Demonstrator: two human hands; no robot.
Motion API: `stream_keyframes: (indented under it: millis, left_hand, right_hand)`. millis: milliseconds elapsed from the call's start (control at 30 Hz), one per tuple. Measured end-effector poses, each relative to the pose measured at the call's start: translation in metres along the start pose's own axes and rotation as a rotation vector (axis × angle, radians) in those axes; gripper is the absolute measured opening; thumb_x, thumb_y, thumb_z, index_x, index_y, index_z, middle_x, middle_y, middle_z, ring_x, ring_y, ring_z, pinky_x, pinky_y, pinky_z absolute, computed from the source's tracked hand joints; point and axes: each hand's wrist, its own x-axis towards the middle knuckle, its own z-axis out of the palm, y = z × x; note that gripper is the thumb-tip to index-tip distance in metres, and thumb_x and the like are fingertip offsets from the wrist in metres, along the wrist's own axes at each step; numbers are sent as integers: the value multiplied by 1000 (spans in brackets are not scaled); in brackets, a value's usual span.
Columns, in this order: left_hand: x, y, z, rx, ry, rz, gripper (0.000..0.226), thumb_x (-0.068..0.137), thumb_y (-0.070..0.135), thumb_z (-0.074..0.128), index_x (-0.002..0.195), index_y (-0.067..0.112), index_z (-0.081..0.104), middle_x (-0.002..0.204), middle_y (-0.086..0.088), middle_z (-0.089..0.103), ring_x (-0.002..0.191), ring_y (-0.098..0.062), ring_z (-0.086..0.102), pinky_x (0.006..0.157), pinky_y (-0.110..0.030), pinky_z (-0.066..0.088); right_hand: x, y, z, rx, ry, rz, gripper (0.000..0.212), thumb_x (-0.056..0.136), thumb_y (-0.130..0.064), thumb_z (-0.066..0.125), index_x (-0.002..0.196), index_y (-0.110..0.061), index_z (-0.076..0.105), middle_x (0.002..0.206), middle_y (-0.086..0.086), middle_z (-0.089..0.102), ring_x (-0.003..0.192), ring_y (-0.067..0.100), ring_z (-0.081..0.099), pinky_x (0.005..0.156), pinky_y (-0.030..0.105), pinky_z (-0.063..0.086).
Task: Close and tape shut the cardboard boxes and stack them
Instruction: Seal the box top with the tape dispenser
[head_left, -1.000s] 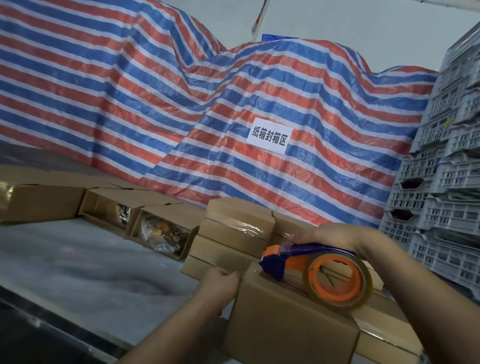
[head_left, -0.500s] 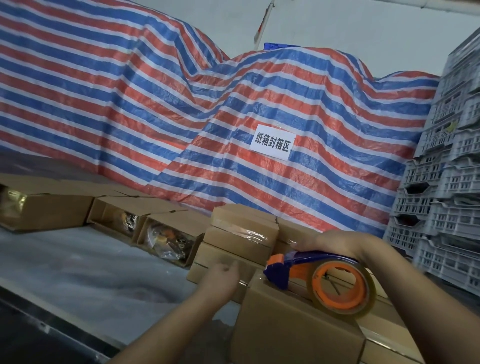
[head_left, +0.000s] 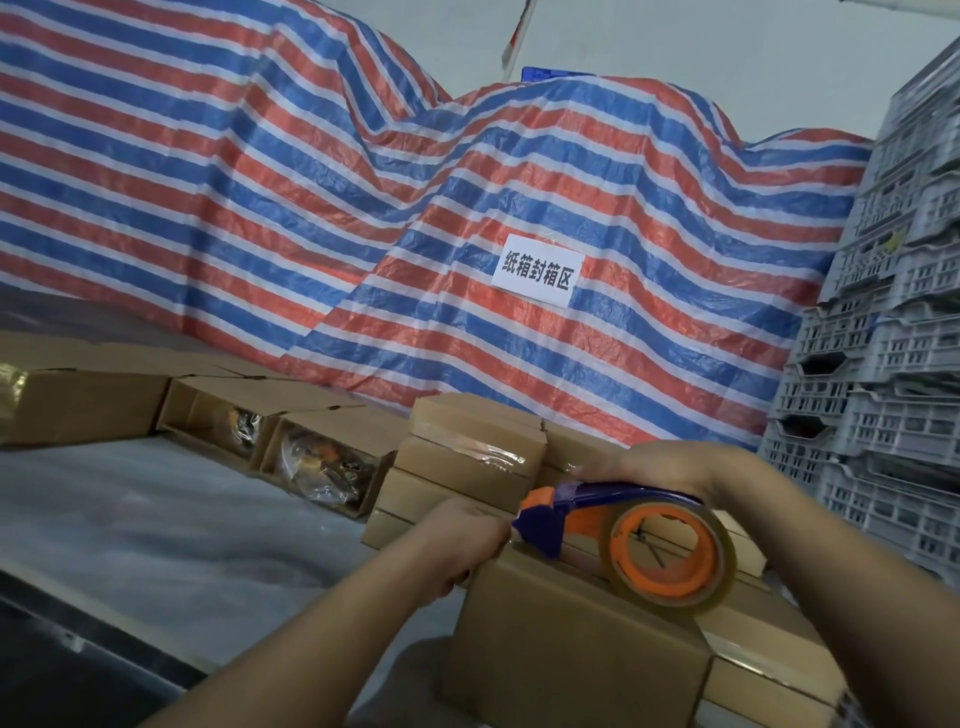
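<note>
- Cardboard box (head_left: 566, 649) sits near, right of the table (head_left: 156, 525), against the taped stack (head_left: 467, 462).
- Right hand (head_left: 670, 465) grips the tape dispenser (head_left: 639, 540) on the box top.
- Left hand (head_left: 460, 540), fingers curled, pinches at the box's far-left corner beside the dispenser nose.

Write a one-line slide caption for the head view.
Right hand holds a tape dispenser on a cardboard box while the left hand grips its near edge.
</note>
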Motion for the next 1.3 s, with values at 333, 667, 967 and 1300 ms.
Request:
stream_keyframes:
  millis: [333, 667, 967, 1300]
  left_hand:
    - [-2, 2, -2, 44, -23, 6, 25, 95, 39, 52, 97, 18, 65, 72, 1, 48, 59, -12, 39, 49, -22, 28]
    - [-22, 35, 5, 770, 380, 522, 22, 100, 42, 43, 92, 27, 58, 88, 7, 60, 80, -8, 59, 69, -26, 49]
    - [-35, 20, 30, 1167, -29, 643, 74, 88, 76, 34, 142, 26, 41, 146, 3, 45, 127, -17, 47, 102, -42, 45]
    - [-31, 15, 27, 1106, -30, 687, 69, 86, 78, 28, 138, 35, 43, 139, 10, 50, 120, -12, 50, 99, -37, 46]
  right_hand:
    - [-46, 35, -32, -253, 110, 203, 53, 87, -73, 52, 92, -22, 69, 65, -11, 70, 56, 3, 64, 57, 16, 48]
    - [-37, 43, -17, -297, 135, 237, 37, 93, -65, 52, 94, -30, 61, 75, -13, 66, 52, -6, 62, 48, 11, 43]
    - [-35, 54, -17, -216, 61, 235, 44, 94, -66, 49, 93, -26, 65, 63, -12, 72, 56, 1, 68, 53, 18, 50]
    - [-62, 119, -39, -80, 40, 230, 65, 79, -73, 62, 97, -11, 68, 72, 0, 64, 59, 17, 57, 62, 24, 48]
